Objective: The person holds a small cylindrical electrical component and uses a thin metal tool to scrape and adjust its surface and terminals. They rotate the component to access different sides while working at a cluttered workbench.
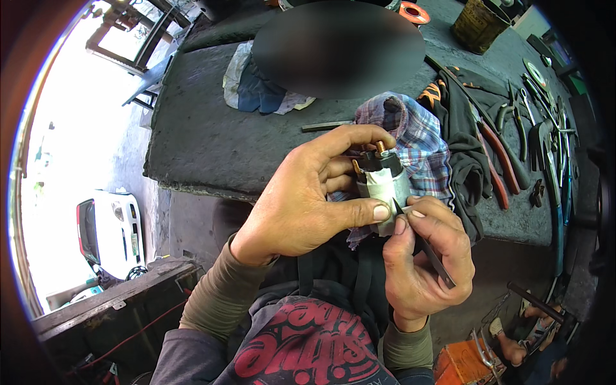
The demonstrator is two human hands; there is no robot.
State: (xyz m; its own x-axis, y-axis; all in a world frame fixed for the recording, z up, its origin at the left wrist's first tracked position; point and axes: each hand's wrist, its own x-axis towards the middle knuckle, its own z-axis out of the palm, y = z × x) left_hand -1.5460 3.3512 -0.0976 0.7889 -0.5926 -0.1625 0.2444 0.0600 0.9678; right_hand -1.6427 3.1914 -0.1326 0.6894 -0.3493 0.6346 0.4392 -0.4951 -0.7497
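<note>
Two hands on one part, centre of frame. Part looks like a starter solenoid (400, 185): metal can, black terminal cap (390, 164), copper threaded stud (381, 147) up top, pale tape (383, 187) down the near side. Held roughly upright, a bit tilted. From where I stand I can't tell if its base rests on anything.

Left hand (307, 192) is part-closed round the can: index finger arched over the cap by the stud, other fingers behind, thumb flat on the tape. Reads as a clamp, likely to steady the can and keep the tape down.

Right hand (428, 256) is in a pinch, thumb and forefinger nearly together on a narrow dark blade (437, 264). Tip points up at the tape, right beside the left thumb; blade trails back across the palm. Gripped close to the tip, presumably for control. Contact with the tape: can't tell.

Plaid cloth (423, 144) bunched just behind the part, on the bench (199, 147) edge. Flat metal bar (324, 126) lies left of it. Red-handled pliers (499, 157) sit right of frame with other hand tools, probably there for easy reach. Rusty can (481, 27) stands upper right.
</note>
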